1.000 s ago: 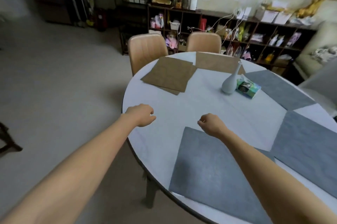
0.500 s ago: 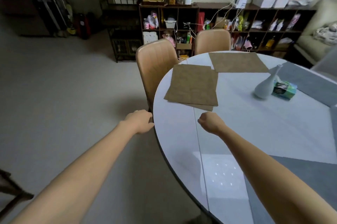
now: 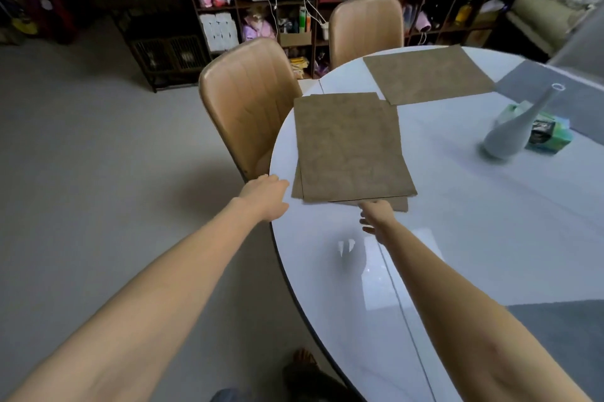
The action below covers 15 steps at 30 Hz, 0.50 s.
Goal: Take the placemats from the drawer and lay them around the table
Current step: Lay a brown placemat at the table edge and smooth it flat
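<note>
Hands are reaching for the stacked brown square placemats (image 3: 349,146) lying at the round white table's (image 3: 457,238) edge: left hand (image 3: 264,195) loosely open beside them, right hand (image 3: 376,215) touching the near edge, its finger positions unclear. Distributing seems underway; next, peeling off the top mat.

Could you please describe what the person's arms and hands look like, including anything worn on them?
Both arms are bare from the frame's bottom edge up to the left hand and right hand: no sleeves, gloves, watch or bracelet show. No rings are visible, though the fingers are partly hidden. Both forearms are slim and unmarked.
</note>
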{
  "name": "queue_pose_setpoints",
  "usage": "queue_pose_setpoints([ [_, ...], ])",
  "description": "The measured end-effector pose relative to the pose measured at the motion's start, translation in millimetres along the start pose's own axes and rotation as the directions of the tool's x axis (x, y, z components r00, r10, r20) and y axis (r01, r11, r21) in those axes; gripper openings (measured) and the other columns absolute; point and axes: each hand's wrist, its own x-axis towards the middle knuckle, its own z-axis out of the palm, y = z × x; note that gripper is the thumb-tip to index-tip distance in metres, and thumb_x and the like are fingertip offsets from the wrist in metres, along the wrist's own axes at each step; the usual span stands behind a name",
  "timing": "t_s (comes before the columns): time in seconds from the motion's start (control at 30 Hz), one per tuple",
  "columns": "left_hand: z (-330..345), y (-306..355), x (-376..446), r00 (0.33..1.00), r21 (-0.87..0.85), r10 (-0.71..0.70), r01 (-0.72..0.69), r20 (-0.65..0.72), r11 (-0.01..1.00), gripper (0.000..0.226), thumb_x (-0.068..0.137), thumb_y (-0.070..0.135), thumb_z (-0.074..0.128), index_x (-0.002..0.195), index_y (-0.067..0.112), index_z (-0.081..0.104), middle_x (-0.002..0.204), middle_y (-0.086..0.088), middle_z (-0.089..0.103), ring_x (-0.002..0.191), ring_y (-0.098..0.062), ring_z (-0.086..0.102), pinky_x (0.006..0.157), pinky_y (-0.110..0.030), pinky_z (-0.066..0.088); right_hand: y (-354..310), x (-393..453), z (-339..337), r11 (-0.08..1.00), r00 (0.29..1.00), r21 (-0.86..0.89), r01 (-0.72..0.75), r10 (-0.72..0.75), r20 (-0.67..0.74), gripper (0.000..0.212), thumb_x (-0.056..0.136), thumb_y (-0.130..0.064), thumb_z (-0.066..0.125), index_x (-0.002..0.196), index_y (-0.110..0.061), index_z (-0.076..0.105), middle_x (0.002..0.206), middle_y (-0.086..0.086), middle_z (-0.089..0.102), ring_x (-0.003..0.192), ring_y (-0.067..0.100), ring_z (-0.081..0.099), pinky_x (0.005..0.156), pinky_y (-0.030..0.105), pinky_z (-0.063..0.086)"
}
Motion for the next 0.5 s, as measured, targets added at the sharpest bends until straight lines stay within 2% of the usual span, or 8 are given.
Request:
queue_pose_setpoints([
  [0.1,3.7,-16.9,42.8,0.995,0.032,0.083,-0.085,0.055,0.996,0.048,0.097,0.031,0.046,0.139,0.01,0.041,0.141,-0.011,0.043,0.131,-0.029,0.04,0.104,-0.043,0.041,-10.0,15.6,27.5,0.971,0.989,0.188,-0.147,0.148,0.01,0.035,0.093,-0.016,0.05,0.124,0.002,0.049,0.114,0.022,0.053,0.096,0.029,0.056,0.084,0.039,0.049],
  [0.23,19.7,-30.1,100.6,0.969,0.043,0.225,-0.231,0.1,0.972,0.043,0.095,0.025,0.046,0.135,0.009,0.043,0.137,-0.012,0.044,0.13,-0.029,0.038,0.104,-0.04,0.038,-23.0,38.1,54.2,0.869,0.962,0.442,-0.223,0.27,-0.045,0.037,0.095,-0.015,0.05,0.13,-0.003,0.045,0.122,0.017,0.047,0.1,0.029,0.052,0.081,0.038,0.049],
  [0.3,30.0,-33.9,120.9,0.938,0.045,0.319,-0.328,0.135,0.944,0.054,0.096,0.026,0.045,0.146,0.011,0.032,0.15,-0.012,0.033,0.14,-0.029,0.027,0.112,-0.04,0.031,-26.2,44.8,66.4,0.816,0.941,0.529,-0.234,0.327,-0.088,0.027,0.095,-0.015,0.049,0.121,-0.005,0.049,0.11,0.016,0.049,0.093,0.029,0.053,0.078,0.037,0.049],
  [0.37,37.6,-38.3,131.6,0.891,0.088,0.408,-0.431,0.199,0.898,0.063,0.098,0.028,0.044,0.153,0.012,0.016,0.161,-0.01,0.013,0.148,-0.03,0.011,0.118,-0.041,0.022,-30.3,49.3,80.0,0.762,0.914,0.599,-0.247,0.389,-0.118,0.008,0.095,-0.014,0.049,0.099,-0.007,0.052,0.087,0.012,0.047,0.073,0.024,0.051,0.071,0.036,0.049],
  [0.4,40.3,-41.3,135.4,0.862,0.113,0.452,-0.485,0.228,0.867,0.066,0.099,0.029,0.044,0.154,0.012,0.012,0.162,-0.01,0.007,0.149,-0.03,0.006,0.119,-0.041,0.02,-32.0,51.8,86.1,0.732,0.901,0.638,-0.239,0.412,-0.136,0.009,0.095,-0.013,0.049,0.088,-0.009,0.051,0.08,0.009,0.044,0.066,0.022,0.048,0.066,0.035,0.048],
  [0.43,41.5,-44.7,140.0,0.83,0.125,0.497,-0.538,0.254,0.834,0.067,0.099,0.029,0.044,0.154,0.012,0.01,0.162,-0.009,0.004,0.149,-0.03,0.004,0.12,-0.041,0.018,-33.2,54.8,91.9,0.705,0.887,0.672,-0.227,0.435,-0.157,0.013,0.094,-0.012,0.049,0.081,-0.01,0.05,0.078,0.008,0.043,0.062,0.02,0.047,0.063,0.032,0.047],
  [0.5,42.4,-51.3,151.0,0.772,0.131,0.558,-0.614,0.306,0.778,0.069,0.098,0.028,0.045,0.154,0.012,0.008,0.162,-0.009,0.002,0.149,-0.03,0.002,0.12,-0.041,0.017,-37.8,61.4,101.3,0.676,0.862,0.711,-0.192,0.462,-0.206,0.008,0.094,-0.011,0.048,0.087,-0.009,0.051,0.084,0.009,0.049,0.064,0.021,0.052,0.059,0.03,0.046],
])
